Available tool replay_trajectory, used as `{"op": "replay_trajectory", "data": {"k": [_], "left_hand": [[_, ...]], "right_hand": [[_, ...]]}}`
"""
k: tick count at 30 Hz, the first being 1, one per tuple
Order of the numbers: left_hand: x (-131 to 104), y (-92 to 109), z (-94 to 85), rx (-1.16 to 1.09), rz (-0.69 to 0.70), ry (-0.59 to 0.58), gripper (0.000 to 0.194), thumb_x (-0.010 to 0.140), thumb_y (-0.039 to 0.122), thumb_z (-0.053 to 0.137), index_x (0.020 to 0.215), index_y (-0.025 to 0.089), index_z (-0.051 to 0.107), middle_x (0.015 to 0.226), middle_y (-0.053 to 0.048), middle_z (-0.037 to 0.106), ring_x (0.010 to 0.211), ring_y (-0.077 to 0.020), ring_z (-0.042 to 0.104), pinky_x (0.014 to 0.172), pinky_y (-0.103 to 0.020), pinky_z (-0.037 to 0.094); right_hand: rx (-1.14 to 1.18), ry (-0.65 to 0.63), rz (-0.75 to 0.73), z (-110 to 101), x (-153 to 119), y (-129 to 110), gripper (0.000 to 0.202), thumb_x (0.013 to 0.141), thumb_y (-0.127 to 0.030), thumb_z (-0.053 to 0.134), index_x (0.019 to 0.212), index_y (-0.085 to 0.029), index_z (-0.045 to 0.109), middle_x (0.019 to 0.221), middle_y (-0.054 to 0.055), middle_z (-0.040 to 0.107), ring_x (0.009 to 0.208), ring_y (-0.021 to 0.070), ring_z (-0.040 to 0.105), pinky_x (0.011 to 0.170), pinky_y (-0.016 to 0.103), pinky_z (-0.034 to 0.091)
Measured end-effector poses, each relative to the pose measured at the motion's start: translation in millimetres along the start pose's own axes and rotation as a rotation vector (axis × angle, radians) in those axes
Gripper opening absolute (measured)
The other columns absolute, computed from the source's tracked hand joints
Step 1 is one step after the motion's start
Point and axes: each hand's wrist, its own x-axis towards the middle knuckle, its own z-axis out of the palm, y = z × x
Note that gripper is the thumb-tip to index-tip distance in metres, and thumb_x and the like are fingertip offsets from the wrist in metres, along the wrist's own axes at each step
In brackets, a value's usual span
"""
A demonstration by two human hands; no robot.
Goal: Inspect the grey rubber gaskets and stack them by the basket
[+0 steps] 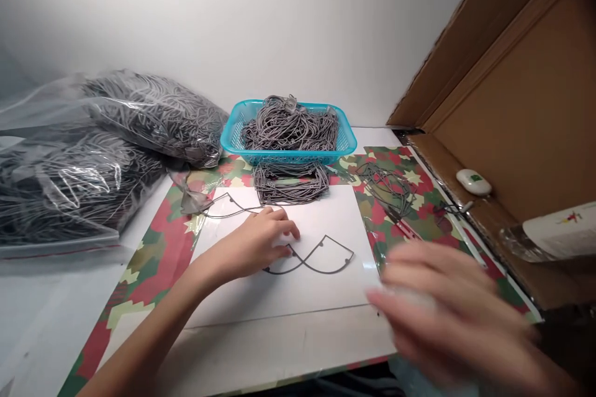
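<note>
On a white sheet (326,294) lies a thin dark grey rubber ring, like a gasket (328,272), twisted into a figure eight with small tabs. My left hand (265,239) rests over its left end, thumb and fingers apart. Just behind that hand is a second grey ring (223,216), also crossed over itself. My right hand (437,304) is smeared by motion at the sheet's right edge. Something pale shows by its fingers, too blurred to name. A neat stack of grey rings (291,185) sits at the back of the sheet.
A blue basket (347,139) heaped with grey rings stands behind the stack. Clear bags (153,111) of rings fill the left. At right are loose rings (388,186), a red-handled tool (407,228), a white oval object (474,182), a bottle (554,232) and a cardboard wall (512,87).
</note>
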Motion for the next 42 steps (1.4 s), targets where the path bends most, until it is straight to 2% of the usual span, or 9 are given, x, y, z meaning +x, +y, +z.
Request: {"op": "replay_trajectory", "data": {"k": [3, 6, 10, 15, 20, 22, 27, 36, 42], "left_hand": [[-1, 5, 3.9, 0.068, -0.022, -0.055, 0.017, 0.084, 0.012, 0.055, 0.087, 0.021, 0.068, 0.093, -0.005, 0.064, 0.089, -0.0216, 0.057, 0.074, -0.032, 0.043], [-1, 10, 6.4, 0.128, -0.012, -0.051, 0.022, 0.085, 0.008, 0.047, 0.079, 0.018, 0.065, 0.087, -0.006, 0.063, 0.082, -0.0210, 0.054, 0.072, -0.033, 0.041], [-2, 11, 2.5, 0.039, 0.023, 0.005, 0.019, 0.087, 0.010, 0.047, 0.080, 0.019, 0.061, 0.086, -0.005, 0.063, 0.081, -0.0198, 0.054, 0.072, -0.031, 0.041], [-13, 19, -17.5, -0.268, 0.021, 0.000, 0.010, 0.091, 0.022, 0.054, 0.083, 0.022, 0.060, 0.086, 0.000, 0.064, 0.082, -0.0157, 0.057, 0.074, -0.026, 0.043], [-23, 31, -31.2, -0.409, 0.002, -0.420, 0.019, 0.074, 0.017, 0.076, 0.089, 0.028, 0.073, 0.090, 0.003, 0.071, 0.086, -0.0153, 0.063, 0.075, -0.020, 0.045], [-22, 29, -28.9, -0.399, -0.064, -0.487, 0.030, 0.069, 0.021, 0.082, 0.097, 0.031, 0.074, 0.091, 0.003, 0.073, 0.082, -0.0158, 0.064, 0.072, -0.021, 0.045], [-11, 10, -16.8, -0.251, -0.140, -0.244, 0.009, 0.083, 0.031, 0.066, 0.081, 0.025, 0.072, 0.074, 0.003, 0.067, 0.069, -0.0134, 0.057, 0.061, -0.022, 0.040], [-8, 0, -7.7, -0.067, -0.272, -0.130, 0.016, 0.076, 0.040, 0.070, 0.083, 0.026, 0.070, 0.068, 0.003, 0.061, 0.060, -0.0146, 0.054, 0.053, -0.024, 0.033], [-6, 9, 8.1, -0.083, -0.217, -0.150, 0.011, 0.081, 0.037, 0.066, 0.080, 0.026, 0.067, 0.067, 0.004, 0.061, 0.056, -0.0133, 0.051, 0.052, -0.025, 0.030]], "right_hand": [[-0.086, -0.224, 0.004, 19, 69, 25, 0.013, 0.092, -0.015, 0.058, 0.093, -0.022, 0.068, 0.085, 0.004, 0.064, 0.079, 0.0180, 0.058, 0.065, 0.030, 0.044], [-0.083, -0.388, 0.050, 41, 102, 43, 0.011, 0.094, -0.016, 0.056, 0.091, -0.019, 0.066, 0.092, 0.006, 0.062, 0.085, 0.0184, 0.057, 0.066, 0.029, 0.043], [-0.039, -0.392, 0.085, 61, 97, 48, 0.014, 0.097, -0.015, 0.050, 0.087, -0.017, 0.060, 0.090, 0.006, 0.060, 0.084, 0.0191, 0.053, 0.072, 0.032, 0.044], [-0.026, -0.344, 0.154, 66, 86, 49, 0.018, 0.097, -0.011, 0.041, 0.085, -0.017, 0.052, 0.087, 0.007, 0.057, 0.078, 0.0192, 0.049, 0.069, 0.033, 0.042], [0.086, -0.342, 0.179, 63, 86, 53, 0.013, 0.099, -0.017, 0.044, 0.088, -0.018, 0.052, 0.091, 0.005, 0.058, 0.084, 0.0188, 0.049, 0.076, 0.033, 0.042], [0.088, -0.349, 0.157, 62, 85, 53, 0.010, 0.098, -0.020, 0.049, 0.089, -0.018, 0.053, 0.094, 0.005, 0.058, 0.087, 0.0196, 0.049, 0.078, 0.034, 0.042], [0.023, -0.357, 0.123, 65, 82, 51, 0.015, 0.098, -0.014, 0.045, 0.085, -0.017, 0.053, 0.092, 0.006, 0.057, 0.084, 0.0200, 0.048, 0.074, 0.035, 0.041], [-0.135, -0.185, 0.314, 63, 81, 70, 0.019, 0.099, -0.015, 0.041, 0.083, -0.018, 0.052, 0.087, 0.009, 0.058, 0.081, 0.0233, 0.052, 0.073, 0.036, 0.039], [0.117, -0.215, 0.496, 43, 85, 75, 0.015, 0.099, -0.020, 0.045, 0.088, -0.020, 0.056, 0.089, 0.003, 0.064, 0.084, 0.0189, 0.060, 0.074, 0.032, 0.042]]}}
